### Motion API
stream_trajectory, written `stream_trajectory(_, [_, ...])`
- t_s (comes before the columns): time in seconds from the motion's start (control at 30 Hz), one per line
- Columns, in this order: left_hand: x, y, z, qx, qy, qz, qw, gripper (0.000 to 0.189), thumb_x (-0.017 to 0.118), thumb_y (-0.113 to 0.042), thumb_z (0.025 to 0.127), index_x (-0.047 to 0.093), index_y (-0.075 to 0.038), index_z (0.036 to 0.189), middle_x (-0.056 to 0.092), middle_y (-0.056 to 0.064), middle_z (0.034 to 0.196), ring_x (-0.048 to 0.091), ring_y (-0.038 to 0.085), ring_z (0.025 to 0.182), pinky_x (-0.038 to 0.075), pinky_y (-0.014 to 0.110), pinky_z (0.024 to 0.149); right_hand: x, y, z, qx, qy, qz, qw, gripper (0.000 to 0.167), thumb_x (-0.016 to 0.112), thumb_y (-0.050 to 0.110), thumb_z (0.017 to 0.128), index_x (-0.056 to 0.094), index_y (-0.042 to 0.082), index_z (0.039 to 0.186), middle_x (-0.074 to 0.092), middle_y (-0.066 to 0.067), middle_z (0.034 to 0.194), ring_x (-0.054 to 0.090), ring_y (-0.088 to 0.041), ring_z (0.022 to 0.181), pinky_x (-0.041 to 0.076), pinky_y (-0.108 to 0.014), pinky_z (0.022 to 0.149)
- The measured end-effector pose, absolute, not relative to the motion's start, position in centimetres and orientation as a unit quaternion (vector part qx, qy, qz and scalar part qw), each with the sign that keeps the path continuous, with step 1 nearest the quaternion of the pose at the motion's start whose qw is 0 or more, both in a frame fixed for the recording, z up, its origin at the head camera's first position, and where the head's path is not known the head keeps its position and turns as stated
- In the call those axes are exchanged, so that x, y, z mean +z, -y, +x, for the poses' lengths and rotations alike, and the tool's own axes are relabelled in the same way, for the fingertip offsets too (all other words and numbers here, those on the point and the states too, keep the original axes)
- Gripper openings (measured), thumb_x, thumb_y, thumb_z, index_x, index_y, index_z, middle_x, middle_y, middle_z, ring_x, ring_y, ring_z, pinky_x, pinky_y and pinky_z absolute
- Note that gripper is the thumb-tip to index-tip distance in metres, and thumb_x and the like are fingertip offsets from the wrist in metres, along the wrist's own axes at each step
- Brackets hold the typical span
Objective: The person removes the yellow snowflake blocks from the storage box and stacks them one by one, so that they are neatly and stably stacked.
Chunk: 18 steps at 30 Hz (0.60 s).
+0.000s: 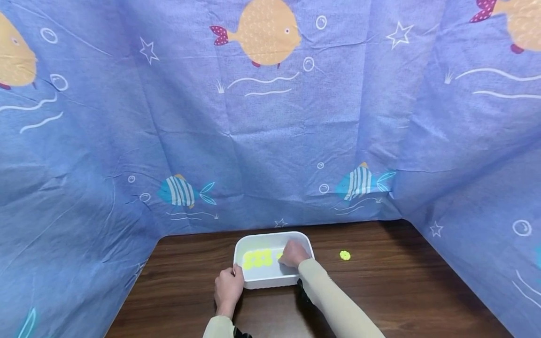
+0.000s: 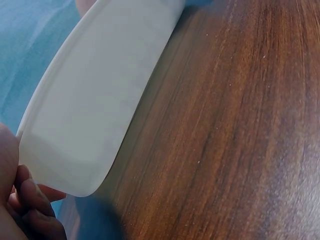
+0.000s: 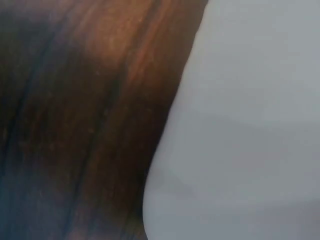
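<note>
- left hand's [image 1: 228,287] grip is curled snugly on the near-left corner of a white rounded-rectangular tray [image 1: 272,283] on the brown wood-grain counter [image 1: 401,295]
- right hand [image 1: 294,254] is inside it, grip pinched on a small bright-yellow piece [image 1: 279,256]
- bright-yellow scalloped pieces [image 1: 257,258] sit tray-left
- lone yellow flower-shaped disc [image 1: 345,255] on the counter, right of the tray

A screened-off workspace: blue cloth [image 1: 296,141] printed with fish [image 1: 268,33] and stars [image 1: 399,35] hangs along the far, left and right edges of a wood-grain desk [image 1: 401,286], hiding the room.
</note>
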<state>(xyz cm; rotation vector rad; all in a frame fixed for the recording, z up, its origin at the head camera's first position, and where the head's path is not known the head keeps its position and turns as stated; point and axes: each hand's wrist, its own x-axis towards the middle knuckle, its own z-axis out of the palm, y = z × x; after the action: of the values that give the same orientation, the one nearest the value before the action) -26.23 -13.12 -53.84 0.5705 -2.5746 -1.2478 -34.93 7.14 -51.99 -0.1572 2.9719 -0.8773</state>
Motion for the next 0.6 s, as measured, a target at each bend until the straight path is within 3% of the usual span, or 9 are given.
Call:
stream_trajectory(0.27, [-53.76,13.26,-26.16,-0.419,0.878,0.197,0.119,0.046,0.045,-0.033,0.102,0.052,-0.011,0.061,0.049,0.004,0.058,0.048,0.022,0.058,0.036,0.033,0.055,-52.28,-7.1,-34.79,-0.312,-0.948,-0.061,0.022,0.052,0.077,0.003,0.07,0.03,0.018,0.054,0.022,0.006,0.053,0.018,-0.012,0.051,0.02,-0.026,0.05])
stream_trajectory(0.47, [-53.77,13.1,-26.12,-0.42,0.878,0.199,0.114,0.046,0.044,-0.034,0.102,0.051,-0.011,0.062,0.049,0.005,0.058,0.049,0.022,0.058,0.035,0.034,0.055,-52.61,-7.11,-34.65,-0.291,-0.955,-0.053,0.005,0.031,0.083,0.008,0.072,0.052,0.012,0.076,0.052,-0.001,0.071,0.048,-0.019,0.064,0.04,-0.032,0.061])
stream_trajectory(0.6, [-53.84,13.07,-26.2,-0.413,0.88,0.205,0.112,0.045,0.044,-0.036,0.102,0.051,-0.011,0.065,0.05,0.006,0.061,0.05,0.023,0.061,0.036,0.034,0.057,-52.54,-7.02,-34.49,-0.271,-0.961,-0.06,-0.01,0.025,0.081,0.006,0.072,0.059,0.01,0.084,0.061,-0.005,0.08,0.056,-0.021,0.071,0.047,-0.039,0.065])
